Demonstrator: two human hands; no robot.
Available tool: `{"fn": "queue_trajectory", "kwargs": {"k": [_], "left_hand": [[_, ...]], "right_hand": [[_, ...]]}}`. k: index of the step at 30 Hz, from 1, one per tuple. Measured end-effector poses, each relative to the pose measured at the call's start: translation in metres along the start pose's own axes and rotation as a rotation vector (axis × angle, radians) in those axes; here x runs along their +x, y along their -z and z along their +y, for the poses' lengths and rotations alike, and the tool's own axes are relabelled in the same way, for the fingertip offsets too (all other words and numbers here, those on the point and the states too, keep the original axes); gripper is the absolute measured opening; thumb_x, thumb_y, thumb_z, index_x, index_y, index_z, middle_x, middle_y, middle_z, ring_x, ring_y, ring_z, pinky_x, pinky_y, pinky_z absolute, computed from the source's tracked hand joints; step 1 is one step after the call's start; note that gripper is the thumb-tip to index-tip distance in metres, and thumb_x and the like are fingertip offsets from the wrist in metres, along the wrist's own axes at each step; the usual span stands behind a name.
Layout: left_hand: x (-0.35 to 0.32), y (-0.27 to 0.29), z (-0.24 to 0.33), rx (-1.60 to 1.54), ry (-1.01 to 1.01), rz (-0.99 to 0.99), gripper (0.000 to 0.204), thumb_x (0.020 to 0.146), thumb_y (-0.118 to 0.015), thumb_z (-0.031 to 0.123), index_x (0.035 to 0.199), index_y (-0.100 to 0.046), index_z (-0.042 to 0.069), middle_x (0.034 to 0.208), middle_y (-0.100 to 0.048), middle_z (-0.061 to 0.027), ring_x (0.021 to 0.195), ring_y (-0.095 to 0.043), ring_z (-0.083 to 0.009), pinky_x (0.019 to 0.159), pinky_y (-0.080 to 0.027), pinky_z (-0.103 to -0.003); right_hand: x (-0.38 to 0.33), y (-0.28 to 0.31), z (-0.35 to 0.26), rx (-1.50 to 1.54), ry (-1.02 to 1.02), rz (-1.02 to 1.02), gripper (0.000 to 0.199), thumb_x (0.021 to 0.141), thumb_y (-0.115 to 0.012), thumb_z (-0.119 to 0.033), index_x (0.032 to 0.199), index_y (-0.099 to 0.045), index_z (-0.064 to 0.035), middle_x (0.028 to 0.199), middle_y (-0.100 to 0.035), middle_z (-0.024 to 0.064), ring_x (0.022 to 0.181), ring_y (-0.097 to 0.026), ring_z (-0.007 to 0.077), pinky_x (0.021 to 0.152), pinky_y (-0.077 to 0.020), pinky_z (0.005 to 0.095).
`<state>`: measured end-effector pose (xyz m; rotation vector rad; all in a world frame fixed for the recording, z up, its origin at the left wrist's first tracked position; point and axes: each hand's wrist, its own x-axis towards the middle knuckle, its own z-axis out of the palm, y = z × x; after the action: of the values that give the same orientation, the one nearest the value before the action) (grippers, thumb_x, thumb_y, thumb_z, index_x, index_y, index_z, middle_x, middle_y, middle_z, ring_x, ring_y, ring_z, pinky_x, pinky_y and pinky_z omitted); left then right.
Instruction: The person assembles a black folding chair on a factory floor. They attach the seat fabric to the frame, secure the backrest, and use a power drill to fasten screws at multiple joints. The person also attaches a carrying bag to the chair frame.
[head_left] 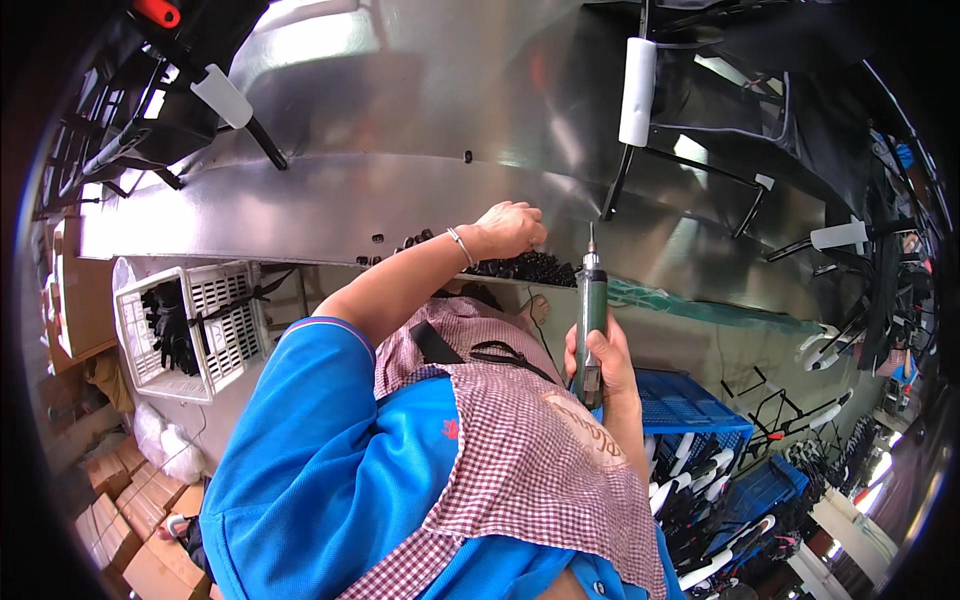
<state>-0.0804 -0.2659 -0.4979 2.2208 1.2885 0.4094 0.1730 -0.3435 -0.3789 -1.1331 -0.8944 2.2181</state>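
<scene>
My right hand (pixel 614 362) is wrapped round a green power screwdriver (pixel 592 312), held upright in front of the apron. Its thin bit points away from me, a little short of the lower end of a black metal tube with a white sleeve (pixel 636 92). Over the near edge of the metal table, my left hand (pixel 510 229) has its fingers curled together. Whatever they may hold is hidden. Just beside and below that hand lies a heap of small black parts (pixel 525 267) along the table's edge.
Black frames with fabric stand on the shiny metal table (pixel 400 190) at left and right. One small black piece (pixel 468 157) lies alone. A white crate (pixel 165 385) with black items is at left, blue crates (pixel 690 402) at right, cardboard boxes (pixel 140 500) lower left.
</scene>
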Motion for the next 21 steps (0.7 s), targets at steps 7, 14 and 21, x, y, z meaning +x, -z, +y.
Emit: {"fn": "queue_trajectory", "kwargs": {"k": [7,14,21], "left_hand": [[-0.002,-0.005,0.012,0.118,-0.012,-0.065,0.007,0.068,-0.064,0.014,0.073,-0.063,0.009,0.088,-0.058,-0.0049,0.094,-0.057,-0.0248,0.077,-0.046,-0.04],[-0.015,0.024,0.013,-0.993,0.404,0.02,0.007,0.081,-0.06,0.004,0.087,-0.062,0.002,0.072,-0.056,-0.0038,0.068,-0.059,-0.0166,0.061,-0.049,-0.03],[-0.028,0.05,0.025,-1.651,0.52,0.165,0.019,0.092,-0.06,0.019,0.094,-0.061,0.0,0.072,-0.054,-0.002,0.066,-0.051,-0.0123,0.063,-0.047,-0.026]], "right_hand": [[-0.006,-0.002,0.004,-0.033,-0.017,0.037,0.071,0.077,-0.075,-0.037,0.125,-0.036,-0.0031,0.075,-0.057,0.0111,0.052,-0.059,0.0192,0.045,-0.047,0.0281],[0.004,-0.007,-0.003,-0.209,-0.016,-0.051,0.074,0.071,-0.083,-0.024,0.126,-0.039,0.0017,0.091,-0.052,0.0051,0.058,-0.057,0.0119,0.048,-0.0484,0.0254],[0.017,-0.008,-0.004,-0.537,0.024,-0.082,0.103,0.06,-0.087,-0.044,0.137,-0.035,0.002,0.114,-0.053,0.0079,0.102,-0.052,0.0164,0.089,-0.0434,0.0302]]}}
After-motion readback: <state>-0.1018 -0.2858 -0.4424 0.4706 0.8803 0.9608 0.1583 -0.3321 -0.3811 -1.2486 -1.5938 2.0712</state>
